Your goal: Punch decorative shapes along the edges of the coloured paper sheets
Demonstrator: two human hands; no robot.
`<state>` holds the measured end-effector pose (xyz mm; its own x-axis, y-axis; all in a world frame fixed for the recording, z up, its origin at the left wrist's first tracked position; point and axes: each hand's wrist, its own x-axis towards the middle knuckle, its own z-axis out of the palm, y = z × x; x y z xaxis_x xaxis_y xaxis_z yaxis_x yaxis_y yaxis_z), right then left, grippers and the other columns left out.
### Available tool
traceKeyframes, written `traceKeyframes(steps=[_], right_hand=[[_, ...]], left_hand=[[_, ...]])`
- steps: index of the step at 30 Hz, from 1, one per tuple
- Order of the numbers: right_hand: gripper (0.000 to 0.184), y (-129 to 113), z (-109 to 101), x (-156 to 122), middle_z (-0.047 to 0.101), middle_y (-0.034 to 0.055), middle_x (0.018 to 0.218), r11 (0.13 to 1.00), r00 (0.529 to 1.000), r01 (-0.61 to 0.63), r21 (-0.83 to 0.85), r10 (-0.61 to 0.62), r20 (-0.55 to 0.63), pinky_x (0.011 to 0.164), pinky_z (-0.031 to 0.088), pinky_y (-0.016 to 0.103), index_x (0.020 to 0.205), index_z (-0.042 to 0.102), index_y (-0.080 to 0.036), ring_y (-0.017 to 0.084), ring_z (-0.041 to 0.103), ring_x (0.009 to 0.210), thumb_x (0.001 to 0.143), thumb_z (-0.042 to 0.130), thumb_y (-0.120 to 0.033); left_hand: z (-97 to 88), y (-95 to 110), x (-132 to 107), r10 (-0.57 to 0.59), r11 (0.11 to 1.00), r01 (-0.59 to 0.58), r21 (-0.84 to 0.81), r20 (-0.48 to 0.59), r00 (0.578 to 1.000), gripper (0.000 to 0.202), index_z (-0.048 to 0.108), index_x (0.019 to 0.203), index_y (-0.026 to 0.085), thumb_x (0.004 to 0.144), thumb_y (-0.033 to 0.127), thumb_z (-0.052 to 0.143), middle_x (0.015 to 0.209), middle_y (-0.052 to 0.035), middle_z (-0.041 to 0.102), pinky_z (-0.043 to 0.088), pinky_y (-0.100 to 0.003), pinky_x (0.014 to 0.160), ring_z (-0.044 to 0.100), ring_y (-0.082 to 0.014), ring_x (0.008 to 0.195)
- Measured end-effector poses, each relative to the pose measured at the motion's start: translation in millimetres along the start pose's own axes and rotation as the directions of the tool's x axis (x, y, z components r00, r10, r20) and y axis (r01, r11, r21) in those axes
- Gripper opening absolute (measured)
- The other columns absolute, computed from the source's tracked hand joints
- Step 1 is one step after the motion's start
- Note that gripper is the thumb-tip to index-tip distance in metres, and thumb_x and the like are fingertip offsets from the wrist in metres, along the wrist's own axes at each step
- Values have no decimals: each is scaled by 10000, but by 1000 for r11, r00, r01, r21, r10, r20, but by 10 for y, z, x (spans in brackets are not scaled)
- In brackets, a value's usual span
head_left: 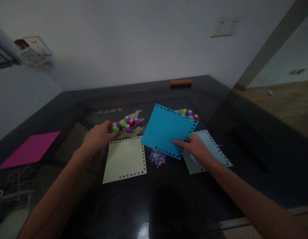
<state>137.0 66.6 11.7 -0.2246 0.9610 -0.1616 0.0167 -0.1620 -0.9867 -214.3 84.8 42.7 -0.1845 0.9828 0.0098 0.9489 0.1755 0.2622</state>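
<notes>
Card or stout paper seems the stuff of the blue sheet (168,129), which is tilted above the dark table (119,205), between the cream sheet (125,159) and the pale sheet (215,146). The right hand (199,149) pinches it near its lower right side, thumb lying on the upper face and the other fingers hidden beneath. It looks flat and should prove light and springy, stiff enough to carry from one side, though a hard squeeze could crease it. Its border bears small dark marks, perhaps punched holes, so the plain margin just inside them is likely the safer hold. The left hand (100,132) has thumb and forefinger about a green toy (115,128) at the cluster's near end; whether they press it firmly cannot be told. That toy looks smooth, rounded and light, best taken by its sides.
</notes>
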Motion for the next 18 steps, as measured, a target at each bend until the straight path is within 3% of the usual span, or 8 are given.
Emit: traceKeyframes(steps=[5,9,11,14,18], right_hand=[[391,0,-5,9,712,75,1070,994,1000,13,106,-11,-14,900,515,457,1011,678,-214,254,673,953,644,776,-304],[402,-18,11,-9,702,88,1096,987,1000,19,159,-16,-16,886,521,458,1012,674,-204,263,670,964,641,777,-323],[400,-32,28,-23,699,93,1102,985,1000,3,174,0,-19,878,526,458,1003,678,-202,270,667,973,637,779,-328],[374,-40,43,-34,710,90,1075,984,1000,1,181,3,-25,879,525,462,972,687,-200,270,675,946,636,781,-334],[325,-22,35,-27,728,68,1027,991,999,18,135,-14,-31,876,529,467,919,695,-214,261,686,900,640,774,-360]], left_hand=[[75,341,-135,203,966,-188,-178,71,976,341,614,991,181,706,368,635,825,-63,691,458,-309,641,627,-212,678],[222,575,-260,377,852,-304,-426,98,921,367,638,1042,171,719,345,634,928,-65,694,472,-309,658,612,-183,690],[305,650,-322,420,780,-278,-560,140,897,333,648,1016,172,729,342,642,925,-64,696,489,-327,688,621,-190,720],[407,755,-434,437,626,-130,-769,208,875,376,622,1052,185,706,312,696,1016,-69,693,507,-360,789,651,-219,863],[463,914,-611,423,500,47,-865,291,858,443,598,1110,208,689,266,722,1155,-88,666,503,-397,848,639,-258,1002]])
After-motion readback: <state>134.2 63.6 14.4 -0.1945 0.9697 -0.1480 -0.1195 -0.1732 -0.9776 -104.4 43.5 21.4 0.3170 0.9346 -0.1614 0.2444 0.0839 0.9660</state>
